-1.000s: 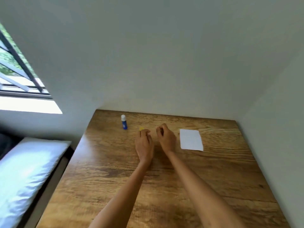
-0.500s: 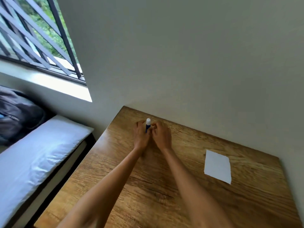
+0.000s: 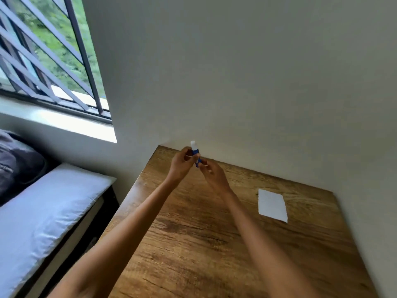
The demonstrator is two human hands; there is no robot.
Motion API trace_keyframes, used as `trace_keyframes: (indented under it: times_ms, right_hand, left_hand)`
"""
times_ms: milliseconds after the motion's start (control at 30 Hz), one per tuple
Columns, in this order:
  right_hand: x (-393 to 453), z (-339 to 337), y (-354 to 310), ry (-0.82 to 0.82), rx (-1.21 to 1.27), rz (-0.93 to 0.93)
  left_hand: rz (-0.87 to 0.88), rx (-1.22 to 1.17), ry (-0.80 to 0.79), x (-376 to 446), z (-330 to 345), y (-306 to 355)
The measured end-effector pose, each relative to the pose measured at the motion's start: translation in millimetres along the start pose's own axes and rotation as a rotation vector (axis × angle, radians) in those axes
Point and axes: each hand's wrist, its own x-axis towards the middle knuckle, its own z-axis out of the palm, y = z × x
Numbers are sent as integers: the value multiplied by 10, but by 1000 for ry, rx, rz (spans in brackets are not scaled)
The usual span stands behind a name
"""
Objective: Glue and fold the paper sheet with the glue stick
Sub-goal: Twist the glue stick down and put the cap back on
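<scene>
Clearly the glue stick [image 3: 196,153] was the centre of things: a blue tube with a white end pointing up, held upright in the air above the far left corner of the counter [image 3: 214,244], close to the wall. The left hand [image 3: 182,163] curled its fingers round the upper part of the tube, and the right hand [image 3: 211,173] pinched its lower end from beneath, so both hands gripped the one stick and neither was spread. Whether the white end was a cap on the tube or bare glue was too small to tell, and nothing showed any twisting. To my judgement, the step in hand was readying the stick, either uncapping it or winding the glue up from the base; the gluing itself had not yet begun. The paper sheet [image 3: 272,205] lay flat on the counter, well apart from the hands on the right side near the wall, white, unfolded as far as could be seen, and untouched. The next move probably called for freeing one hand, bringing the stick across to the sheet, steadying the paper so it did not slide on the wood, and rubbing glue along it before folding. Beyond the counter's left edge stood a bed with a pale mattress [image 3: 43,211], under a barred window [image 3: 47,52].
</scene>
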Motion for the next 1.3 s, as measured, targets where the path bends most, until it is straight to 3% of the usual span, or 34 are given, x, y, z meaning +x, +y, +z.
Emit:
trace_keyframes:
  times_ms: [233, 400, 467, 567, 667, 733, 833, 900, 967, 1133, 1200, 1300]
  right_hand:
    - [-510, -132, -534, -22, 97, -21]
    - [-717, -139, -917, 19, 211, 20]
    - [-761, -108, -1042, 129, 55, -12]
    - [-826, 11, -1167, 431, -204, -62]
    - [-887, 105, -1213, 588, -109, -35]
    - [-949, 68, -1230, 502, -35, -62]
    - [-1024, -96, -1244, 185, 51, -85]
    - [-1030, -223, -1196, 66, 77, -51]
    - [-989, -299, -1156, 104, 24, -65]
    - [-820, -265, -1004, 470, -140, -110]
    - [-741, -332, -944, 434, -84, -83]
    - [-662, -523, -945, 137, 40, -72]
  left_hand:
    - [86, -136, -278, -268, -313, 565]
    - [148, -159, -304, -483, -468, 863]
    - [189, -156, -285, -575, -495, 933]
    - [235, -167, -227, -711, -493, 1013]
    - [273, -153, -229, -805, -443, 1041]
    - [302, -118, -247, -841, -435, 1037]
    - [342, -60, -246, -812, -462, 1011]
    - [353, -36, -240, -774, -465, 1005]
    - [366, -28, -216, -743, -424, 1017]
    - [378, -39, -145, -621, -201, 1077]
    - [367, -5, -142, -538, -127, 1064]
    - [350, 36, -175, -453, -81, 1036]
